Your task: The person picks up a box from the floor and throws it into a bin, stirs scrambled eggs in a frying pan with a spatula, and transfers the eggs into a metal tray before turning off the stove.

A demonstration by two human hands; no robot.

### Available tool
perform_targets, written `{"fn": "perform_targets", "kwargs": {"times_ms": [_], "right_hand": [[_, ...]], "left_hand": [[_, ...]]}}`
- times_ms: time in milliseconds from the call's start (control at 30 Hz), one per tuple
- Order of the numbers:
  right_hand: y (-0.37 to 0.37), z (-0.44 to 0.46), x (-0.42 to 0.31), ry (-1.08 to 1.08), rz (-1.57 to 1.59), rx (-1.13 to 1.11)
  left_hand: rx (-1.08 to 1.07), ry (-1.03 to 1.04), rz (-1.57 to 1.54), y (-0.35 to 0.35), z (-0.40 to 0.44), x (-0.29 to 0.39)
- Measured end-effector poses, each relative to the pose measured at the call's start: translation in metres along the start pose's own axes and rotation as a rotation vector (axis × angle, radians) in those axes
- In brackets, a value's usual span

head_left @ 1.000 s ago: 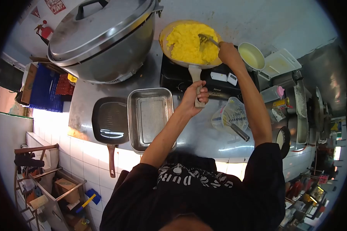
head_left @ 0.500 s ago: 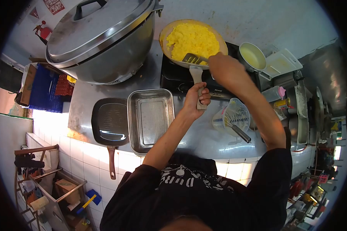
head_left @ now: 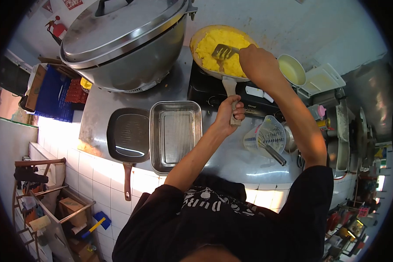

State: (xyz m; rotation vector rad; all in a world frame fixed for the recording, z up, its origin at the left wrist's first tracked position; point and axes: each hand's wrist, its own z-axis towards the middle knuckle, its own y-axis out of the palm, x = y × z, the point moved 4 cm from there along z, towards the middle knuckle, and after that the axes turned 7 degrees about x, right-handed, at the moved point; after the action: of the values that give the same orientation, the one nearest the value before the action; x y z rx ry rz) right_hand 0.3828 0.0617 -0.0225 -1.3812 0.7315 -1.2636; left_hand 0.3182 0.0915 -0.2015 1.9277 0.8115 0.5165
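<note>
Here's the left hand (head_left: 231,114), closed in a fist round the beige, flat-sided handle (head_left: 230,87) of the round, pale-rimmed frying pan (head_left: 194,46). The left forearm runs diagonally up from the black sleeve, reaching forward with the elbow fairly open, fingers curled over the handle's near end.

Over on the other side, the right arm is sharply bent, its elbow out wide, the forearm slanting up and inward past the clear plastic measuring jug (head_left: 273,131). The right hand (head_left: 260,65) is up by the pan's right side, back of the hand to the camera, gripping the slotted metal spatula (head_left: 224,52); its fingers are mostly hidden. The spatula points left, blade over the soft, lumpy yellow mass (head_left: 229,38) that fills most of the pan. Whether the blade presses in or just skims, I can't tell. A brownish patch of pan shows just below it.

The pan sits over the black gas stove (head_left: 201,89), beyond the rectangular, ribbed metal tray (head_left: 174,131), which lies beside the left forearm. To the tray's left, the square black grill pan (head_left: 127,135).
</note>
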Motion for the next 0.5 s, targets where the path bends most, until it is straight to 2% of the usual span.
{"fn": "perform_targets", "kwargs": {"times_ms": [33, 167, 333, 500], "right_hand": [[-0.01, -0.01, -0.011, -0.079, -0.012, -0.036], [0.001, -0.01, -0.042, -0.018, 0.064, -0.221], [0.069, 0.034, -0.05, 0.077, 0.023, -0.135], [0.082, 0.06, -0.042, 0.218, -0.018, -0.104]], "left_hand": [[0.002, 0.002, -0.007, -0.002, 0.002, 0.0], [-0.06, -0.015, -0.001, -0.002, 0.004, 0.0], [-0.019, 0.054, 0.02, 0.005, -0.004, -0.002], [0.002, 0.045, 0.011, 0.0, 0.0, -0.002]]}}
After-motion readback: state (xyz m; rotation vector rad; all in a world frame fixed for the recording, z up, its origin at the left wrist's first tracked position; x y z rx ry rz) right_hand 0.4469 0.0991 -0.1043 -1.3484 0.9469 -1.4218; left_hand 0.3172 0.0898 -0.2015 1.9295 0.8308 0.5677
